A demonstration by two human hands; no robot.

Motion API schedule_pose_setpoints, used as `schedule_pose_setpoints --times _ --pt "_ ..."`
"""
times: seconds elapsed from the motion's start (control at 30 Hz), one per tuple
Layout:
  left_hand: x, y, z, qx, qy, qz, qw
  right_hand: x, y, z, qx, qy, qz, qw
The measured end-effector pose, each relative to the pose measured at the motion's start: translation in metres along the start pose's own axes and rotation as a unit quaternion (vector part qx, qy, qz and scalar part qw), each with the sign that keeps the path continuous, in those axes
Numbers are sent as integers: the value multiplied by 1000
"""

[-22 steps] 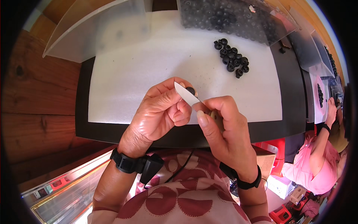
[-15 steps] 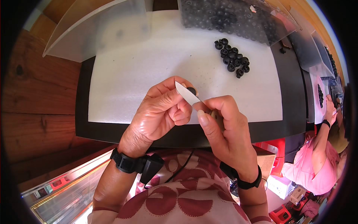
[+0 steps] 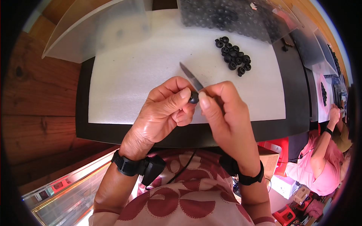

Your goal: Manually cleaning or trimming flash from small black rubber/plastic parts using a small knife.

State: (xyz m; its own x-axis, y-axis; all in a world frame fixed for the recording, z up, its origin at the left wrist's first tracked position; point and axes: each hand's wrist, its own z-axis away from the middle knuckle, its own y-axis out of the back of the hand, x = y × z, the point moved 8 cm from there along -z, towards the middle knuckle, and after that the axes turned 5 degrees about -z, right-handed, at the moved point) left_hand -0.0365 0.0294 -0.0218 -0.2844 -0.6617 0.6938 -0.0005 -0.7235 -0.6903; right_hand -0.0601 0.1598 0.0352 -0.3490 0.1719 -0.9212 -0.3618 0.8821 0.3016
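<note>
My left hand pinches a small round black rubber part between thumb and fingertips, above the near edge of the white mat. Close against it, my right hand grips a small knife, its blade pointing up and to the left past the part. The right thumb rests against the part's side; the knife's handle is hidden in the fingers. Farther off, to the right on the mat, lies a cluster of several similar black parts.
A clear bin full of black parts stands at the far edge. At far left is another translucent bin. Dark table borders the mat. On the right, a co-worker in pink works beside a pink tray.
The knife blade has swung away from the black part and now points farther up over the mat. My right thumb has come up against the part, which shows more fully.
</note>
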Motion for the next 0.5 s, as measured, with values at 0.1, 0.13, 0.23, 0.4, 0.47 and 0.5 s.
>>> schedule_pose_setpoints --times 0.1,0.13,0.23,0.4,0.47,0.5 --pt "3 4 -3 -12 -27 10 999 5 5 1 26 -20 -33 999" --pt "2 2 -4 -20 -25 15 999 7 6 2 32 -32 -50 998" --pt "1 0 -4 -36 -19 31 999 15 11 3 55 -52 -104 992" --pt "2 -4 -2 -90 -10 54 994 16 2 -2 40 -97 -169 980" --pt "0 -4 -1 -77 -3 53 996 11 -5 -5 34 -88 -175 980" --pt "0 -4 0 -69 -2 52 996 8 -9 -7 26 -78 -171 982"
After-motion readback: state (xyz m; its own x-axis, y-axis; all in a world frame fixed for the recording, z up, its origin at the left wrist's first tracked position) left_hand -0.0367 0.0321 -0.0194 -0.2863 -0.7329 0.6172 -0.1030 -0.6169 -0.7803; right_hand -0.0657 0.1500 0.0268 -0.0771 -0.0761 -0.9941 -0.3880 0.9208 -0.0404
